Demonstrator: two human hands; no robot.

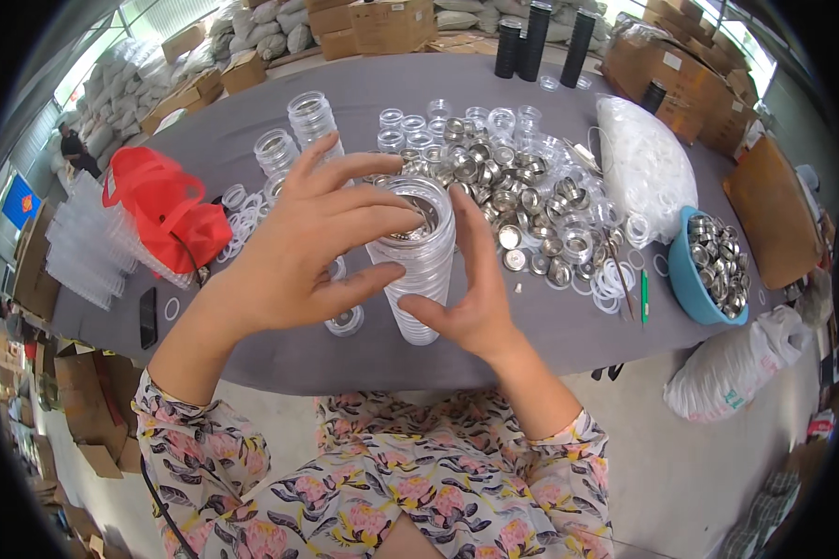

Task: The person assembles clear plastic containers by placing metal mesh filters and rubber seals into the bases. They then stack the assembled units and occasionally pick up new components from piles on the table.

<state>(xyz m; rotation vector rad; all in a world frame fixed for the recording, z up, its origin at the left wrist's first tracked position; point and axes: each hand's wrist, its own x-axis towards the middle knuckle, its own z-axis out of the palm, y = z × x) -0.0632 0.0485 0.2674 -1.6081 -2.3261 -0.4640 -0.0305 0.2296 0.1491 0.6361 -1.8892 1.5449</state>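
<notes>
**Stack of clear jars held at the near table edge**

The stack of clear jars (418,256) stands upright on the grey table (569,340), close to the near edge and in front of the person. A metal lid (410,216) sits in its open top.

Hand state:
- Left hand (298,252): fingers spread, fingertips curled over the top rim and upper side of the stack.
- Right hand (471,293): fingers together and extended upward along the right side of the stack, thumb pressed against its lower part.

Edges and free room:
- A bare strip of tabletop runs along the near edge, to the right of the stack, up to the blue bowl (694,279).
- To the left, bare surface lies between the stack and the black phone (148,317), which lies near the left edge.
- The middle of the table is covered by a loose pile of metal lids (522,200); white rings (611,279) lie at its right margin.

Containers and contents:
- One blue bowl, overhanging the right near edge, filled with metal lids.
- One clear bag of white rings (643,163), lying behind the bowl.
- One red bag (168,210), left of the stack; contents cannot be told.

Counts:
- Two further jar stacks (294,135) stand behind the left hand.
- Three black cylinder stacks (541,42) stand at the far edge.
- One green pen (643,298) lies just left of the bowl.
</notes>
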